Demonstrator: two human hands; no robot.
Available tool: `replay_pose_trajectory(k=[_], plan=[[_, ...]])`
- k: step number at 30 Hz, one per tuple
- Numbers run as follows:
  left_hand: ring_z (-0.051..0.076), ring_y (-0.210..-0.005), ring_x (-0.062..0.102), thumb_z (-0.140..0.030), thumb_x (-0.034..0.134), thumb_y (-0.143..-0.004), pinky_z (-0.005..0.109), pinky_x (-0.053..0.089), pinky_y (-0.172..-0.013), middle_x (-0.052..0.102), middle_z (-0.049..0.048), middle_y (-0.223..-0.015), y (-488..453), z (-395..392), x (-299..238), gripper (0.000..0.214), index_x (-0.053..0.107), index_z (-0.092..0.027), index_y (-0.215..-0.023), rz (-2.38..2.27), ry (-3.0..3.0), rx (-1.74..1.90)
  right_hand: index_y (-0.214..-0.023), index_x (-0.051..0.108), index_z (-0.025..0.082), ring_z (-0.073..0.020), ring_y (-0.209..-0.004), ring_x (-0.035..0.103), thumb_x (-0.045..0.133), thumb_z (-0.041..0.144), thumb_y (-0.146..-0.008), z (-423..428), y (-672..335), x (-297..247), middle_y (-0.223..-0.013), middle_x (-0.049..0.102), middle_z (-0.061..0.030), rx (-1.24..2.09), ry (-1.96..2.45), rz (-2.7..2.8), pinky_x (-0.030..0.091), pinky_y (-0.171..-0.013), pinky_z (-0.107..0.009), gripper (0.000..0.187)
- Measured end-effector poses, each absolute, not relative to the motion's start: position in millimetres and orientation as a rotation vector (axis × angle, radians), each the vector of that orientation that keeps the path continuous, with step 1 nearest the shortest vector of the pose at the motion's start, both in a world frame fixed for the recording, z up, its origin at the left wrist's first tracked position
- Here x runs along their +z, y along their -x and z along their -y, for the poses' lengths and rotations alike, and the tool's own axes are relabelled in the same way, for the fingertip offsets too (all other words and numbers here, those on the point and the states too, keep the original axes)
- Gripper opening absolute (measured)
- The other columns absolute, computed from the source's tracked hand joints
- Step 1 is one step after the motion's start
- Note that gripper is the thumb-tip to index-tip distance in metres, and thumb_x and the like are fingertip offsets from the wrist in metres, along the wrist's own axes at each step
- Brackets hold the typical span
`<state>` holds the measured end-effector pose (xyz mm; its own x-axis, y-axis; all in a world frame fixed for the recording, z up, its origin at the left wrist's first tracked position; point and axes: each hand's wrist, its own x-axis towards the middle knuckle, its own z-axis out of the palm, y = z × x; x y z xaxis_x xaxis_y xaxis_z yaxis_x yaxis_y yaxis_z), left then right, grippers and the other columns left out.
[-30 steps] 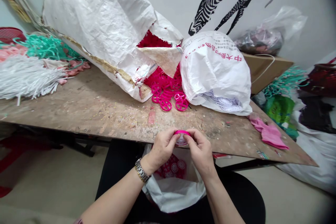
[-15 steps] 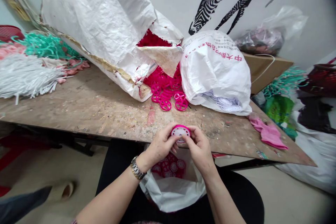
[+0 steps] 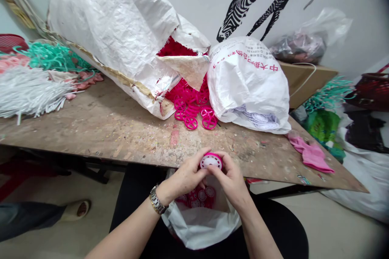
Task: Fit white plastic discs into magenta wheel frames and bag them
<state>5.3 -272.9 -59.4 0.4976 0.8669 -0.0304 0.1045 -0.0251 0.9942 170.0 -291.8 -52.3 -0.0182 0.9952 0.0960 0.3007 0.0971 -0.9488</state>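
Left hand (image 3: 186,177) and right hand (image 3: 231,178) jointly pinch a pink wheel with white insert (image 3: 210,161), held directly above the open white bag (image 3: 200,222) of finished wheels

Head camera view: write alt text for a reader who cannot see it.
The person's left hand and right hand pinch one pink wheel with a white centre above a white bag of similar wheels in the lap. Behind, on a worn wooden table, loose pink wheels spill from a large white sack.
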Motion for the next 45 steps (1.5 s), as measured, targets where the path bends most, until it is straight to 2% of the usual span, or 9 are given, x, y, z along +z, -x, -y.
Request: replay_pose_trajectory(k=[3,8,13,19,25,30,36,41,45], plan=[[0.013,-0.059,0.064,-0.02,0.051,-0.091,0.027,0.055,-0.057,0.069,0.0088,-0.108,-10.6,278.5,-58.8,0.056,0.041,-0.026,-0.145,-0.945,-1.618,0.777,-0.104,0.063,0.024,-0.0202,-0.087,0.061,0.063,0.03,-0.085,298.6,-171.1,-56.4,-0.094,0.067,-0.0005,0.918,1.377,1.52,0.045,-0.08,-0.03,0.02],[0.025,-0.123,0.056,-0.025,0.055,-0.093,0.042,0.043,-0.105,0.057,0.0106,-0.14,-5.7,275.0,-43.2,0.053,0.044,-0.025,-0.144,-0.849,-1.91,0.765,-0.103,0.064,0.024,-0.0196,-0.085,0.061,0.062,0.032,-0.085,302.6,-177.7,-57.9,-0.092,0.068,0.0002,0.925,1.372,1.464,0.047,-0.079,-0.028,0.019],[0.021,-0.093,0.063,-0.041,0.059,-0.092,0.035,0.05,-0.087,0.069,0.007,-0.103,16.0,241.0,-26.9,0.05,0.052,-0.02,-0.137,-0.857,-2.058,0.632,-0.1,0.066,0.025,-0.021,-0.088,0.065,0.061,0.033,-0.088,312.3,-196.5,-52.0,-0.093,0.071,0.0,1.058,1.436,1.71,0.048,-0.078,-0.029,0.015],[0.031,-0.115,0.048,-0.046,0.061,-0.09,0.044,0.042,-0.097,0.056,0.0159,-0.12,13.7,184.4,-24.3,0.05,0.053,-0.014,-0.128,-1.723,-2.445,0.715,-0.116,0.07,0.028,-0.0309,-0.104,0.068,0.072,0.031,-0.08,331.3,-207.5,-60.0,-0.115,0.073,-0.007,0.905,1.543,2.019,0.051,-0.09,-0.04,0.037],[0.033,-0.115,0.045,-0.052,0.065,-0.084,0.046,0.04,-0.094,0.055,0.0171,-0.117,-3.3,147.6,-33.7,0.049,0.058,-0.012,-0.111,-2.0,-2.496,0.452,-0.112,0.072,0.028,-0.0277,-0.103,0.069,0.063,0.032,-0.088,329.5,-205.4,-51.8,-0.112,0.075,-0.0054,0.921,1.483,1.993,0.053,-0.091,-0.038,0.026],[0.033,-0.114,0.046,-0.046,0.066,-0.084,0.045,0.04,-0.093,0.056,0.0161,-0.116,-2.1,146.0,-33.3,0.041,0.058,-0.014,-0.107,-1.982,-2.495,0.456,-0.108,0.071,0.026,-0.0259,-0.099,0.07,0.058,0.034,-0.091,311.7,-206.2,-40.6,-0.107,0.075,-0.0059,0.881,1.436,1.895,0.054,-0.088,-0.038,0.023],[0.03,-0.12,0.046,-0.038,0.069,-0.083,0.044,0.04,-0.102,0.054,0.0136,-0.126,-3.5,193.2,-39.8,0.059,0.044,-0.016,-0.131,-1.405,-2.521,0.823,-0.125,0.059,0.02,-0.024,-0.09,0.071,0.054,0.046,-0.091,266.3,-204.2,-39.1,-0.104,0.073,-0.0092,0.822,1.423,1.537,0.055,-0.08,-0.037,0.043],[0.026,-0.123,0.05,-0.021,0.07,-0.08,0.043,0.041,-0.105,0.054,0.0124,-0.132,-8.1,233.6,-51.1,0.065,0.041,-0.021,-0.138,-0.947,-2.208,0.962,-0.099,0.068,0.019,-0.0208,-0.074,0.069,0.061,0.044,-0.086,239.8,-185.8,-40.0,-0.081,0.073,-0.0036,0.945,1.311,1.523,0.054,-0.068,-0.031,0.029],[0.027,-0.122,0.054,-0.018,0.07,-0.078,0.046,0.043,-0.105,0.056,0.0122,-0.134,-6.1,242.5,-56.3,0.068,0.043,-0.023,-0.14,-0.998,-1.785,1.008,-0.095,0.066,0.02,-0.0192,-0.077,0.069,0.059,0.039,-0.089,237.5,-170.5,-41.3,-0.083,0.073,-0.003,0.966,1.247,1.529,0.053,-0.07,-0.029,0.022]])
